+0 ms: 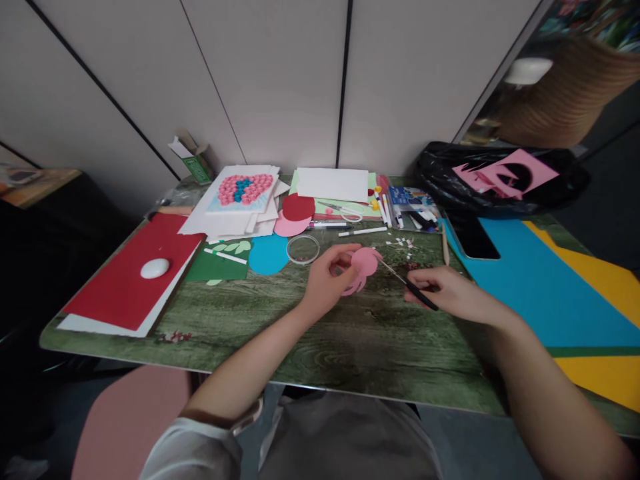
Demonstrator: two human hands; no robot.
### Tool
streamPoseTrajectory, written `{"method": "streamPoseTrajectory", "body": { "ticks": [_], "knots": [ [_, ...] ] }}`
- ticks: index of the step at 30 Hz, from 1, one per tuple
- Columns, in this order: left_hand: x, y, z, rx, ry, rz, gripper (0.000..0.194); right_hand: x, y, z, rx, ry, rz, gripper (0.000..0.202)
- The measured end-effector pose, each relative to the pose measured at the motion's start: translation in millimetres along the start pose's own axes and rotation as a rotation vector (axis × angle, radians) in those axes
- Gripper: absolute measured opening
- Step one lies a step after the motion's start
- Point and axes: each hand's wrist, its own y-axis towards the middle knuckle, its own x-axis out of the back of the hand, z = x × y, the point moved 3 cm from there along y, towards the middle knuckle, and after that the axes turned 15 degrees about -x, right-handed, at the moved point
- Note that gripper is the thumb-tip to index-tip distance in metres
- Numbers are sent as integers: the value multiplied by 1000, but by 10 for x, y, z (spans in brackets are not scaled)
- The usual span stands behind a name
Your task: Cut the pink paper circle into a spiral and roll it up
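Note:
Near the middle of the table, my left hand (327, 277) is closed on a pink paper piece (365, 262), round on top with curled strips hanging below. To its right, my right hand (443, 290) grips a slim tool with a black handle and thin metal blade, which looks like a pair of tweezers (411, 285). Its tip points at the upper right edge of the paper, close to a strip there; whether they touch I cannot tell. Left of my left hand lies a clear round ring (303, 249), beside a blue paper circle (269, 254).
A capped marker (363, 232), white-handled scissors (345, 211) and small paper scraps (403, 245) lie beyond my hands. Red sheets (135, 273) with a white oval object are left. Blue sheets (545, 287) and a phone (473, 235) lie right, before a black bag (440, 177).

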Motion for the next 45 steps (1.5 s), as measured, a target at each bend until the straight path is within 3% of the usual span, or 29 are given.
{"method": "streamPoseTrajectory", "body": {
  "ticks": [8,19,45],
  "knots": [
    [-21,-11,20,7,18,8,38,-35,13,14,-17,42,9,38],
    [-73,-16,-30,6,28,110,38,-53,14,40,3,60,19,35],
    [25,-8,15,-19,45,7,31,14,-15,6,5,10,21,36]
  ]
}}
